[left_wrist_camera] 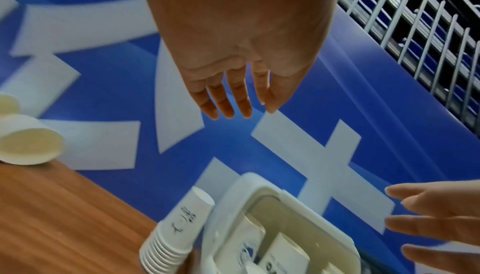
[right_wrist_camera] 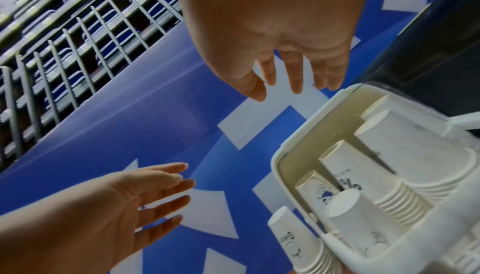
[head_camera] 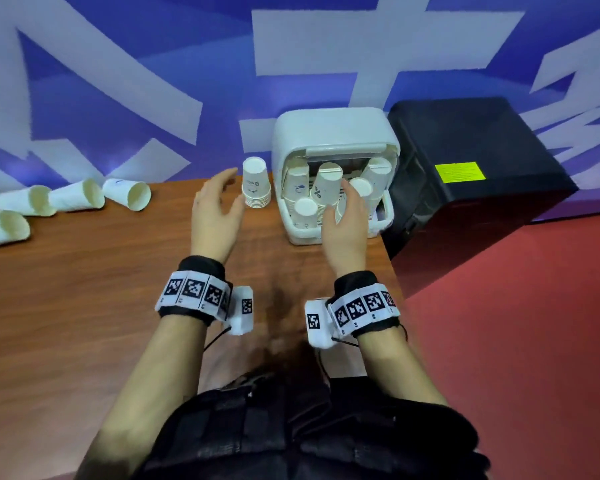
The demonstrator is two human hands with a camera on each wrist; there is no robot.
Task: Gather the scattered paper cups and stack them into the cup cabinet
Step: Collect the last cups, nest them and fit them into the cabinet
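A white cup cabinet (head_camera: 333,133) stands open at the back right of the wooden table (head_camera: 84,289). Several stacks of upside-down paper cups (head_camera: 326,185) fill it. One more upside-down stack (head_camera: 256,183) stands on the table just left of the cabinet. My left hand (head_camera: 219,206) hovers beside that stack, fingers straight, holding nothing. My right hand (head_camera: 347,216) hangs over the cabinet's front, fingers spread and empty. Several loose cups (head_camera: 77,195) lie on their sides at the far left. The wrist views show both hands empty: left hand (left_wrist_camera: 228,101), right hand (right_wrist_camera: 285,79).
A black box (head_camera: 465,161) with a yellow label stands close against the cabinet's right side. The table's right edge runs just under the cabinet, with red floor (head_camera: 516,323) beyond. A blue and white banner wall (head_camera: 153,81) closes off the back.
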